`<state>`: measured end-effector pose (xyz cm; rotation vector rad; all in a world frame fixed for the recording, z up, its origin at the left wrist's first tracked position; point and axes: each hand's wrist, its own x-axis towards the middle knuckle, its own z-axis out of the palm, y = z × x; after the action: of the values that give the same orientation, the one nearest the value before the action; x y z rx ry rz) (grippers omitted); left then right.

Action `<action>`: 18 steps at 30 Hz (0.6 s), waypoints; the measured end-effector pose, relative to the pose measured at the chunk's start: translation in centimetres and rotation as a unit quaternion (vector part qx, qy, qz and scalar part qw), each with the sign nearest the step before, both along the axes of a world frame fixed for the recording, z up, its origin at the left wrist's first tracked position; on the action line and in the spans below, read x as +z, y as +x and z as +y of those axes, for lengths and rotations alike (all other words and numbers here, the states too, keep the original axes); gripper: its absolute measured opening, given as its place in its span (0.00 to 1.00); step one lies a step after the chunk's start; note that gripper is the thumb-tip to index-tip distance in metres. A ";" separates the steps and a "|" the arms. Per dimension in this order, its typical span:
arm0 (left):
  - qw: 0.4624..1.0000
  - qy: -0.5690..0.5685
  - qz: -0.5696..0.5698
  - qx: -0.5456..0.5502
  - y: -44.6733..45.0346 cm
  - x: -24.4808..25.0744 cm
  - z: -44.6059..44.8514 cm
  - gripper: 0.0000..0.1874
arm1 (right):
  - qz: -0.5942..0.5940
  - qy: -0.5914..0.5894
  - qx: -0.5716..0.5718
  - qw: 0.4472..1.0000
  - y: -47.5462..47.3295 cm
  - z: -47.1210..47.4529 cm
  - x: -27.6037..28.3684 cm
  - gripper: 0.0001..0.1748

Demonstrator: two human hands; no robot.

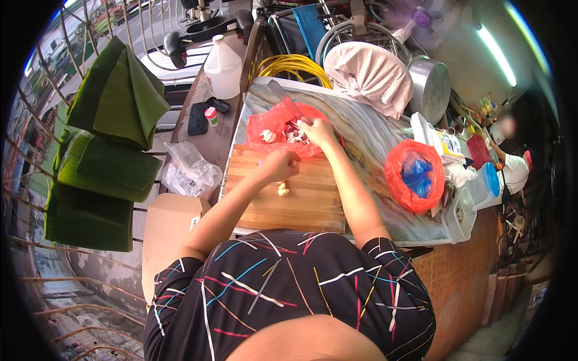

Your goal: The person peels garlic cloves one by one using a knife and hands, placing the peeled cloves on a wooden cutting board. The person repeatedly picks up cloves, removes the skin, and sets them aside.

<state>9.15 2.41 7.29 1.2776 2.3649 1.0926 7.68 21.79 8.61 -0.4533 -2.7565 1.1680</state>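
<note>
My right hand grips a knife over a red plastic bag, with the blade slanting up and left. The bag lies spread at the far edge of a wooden cutting board and holds a garlic bulb and papery peelings. My left hand is bent over the board's far half, its fingers curled; whether something is in them cannot be seen. Peeled garlic cloves lie on the board just below that hand. A small purplish piece shows beside its wrist.
Right of the board, a red bag with blue plastic inside stands on the marbled table, near plastic tubs. Left are a clear plastic bag, a white jug, a phone and folded banana leaves. A cloth-covered object stands behind.
</note>
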 end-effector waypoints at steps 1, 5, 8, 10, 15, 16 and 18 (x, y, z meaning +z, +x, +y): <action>1.000 -0.023 0.003 -0.011 0.5 -0.3 0.1 0.20 | 0.009 -0.046 0.005 0.999 -0.1 0.1 -0.4 0.19; 0.997 -0.058 0.051 -0.026 1.9 -1.4 0.5 0.17 | 0.102 -0.153 0.036 0.982 -0.7 1.4 -2.1 0.14; 0.995 -0.074 0.068 -0.029 2.2 -1.8 0.6 0.16 | 0.063 -0.143 0.032 0.987 -0.4 1.1 -1.1 0.14; 0.993 -0.087 0.066 -0.042 2.3 -1.4 0.8 0.15 | 0.055 -0.143 0.022 0.988 -0.3 1.3 -1.0 0.15; 0.991 -0.103 0.064 -0.053 2.8 -0.9 0.9 0.15 | 0.020 -0.071 -0.032 0.997 -0.6 1.6 -1.4 0.22; 0.991 -0.104 0.071 -0.049 2.9 -0.8 0.7 0.15 | 0.017 -0.056 -0.039 0.998 -0.5 1.4 -1.3 0.23; 0.992 -0.060 0.084 -0.066 2.9 -1.3 0.6 0.15 | 0.014 -0.026 -0.052 0.998 -0.3 1.2 -0.9 0.23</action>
<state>12.08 3.04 5.96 1.5105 2.3814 0.8209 7.39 23.01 7.72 -0.5742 -2.6499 1.2131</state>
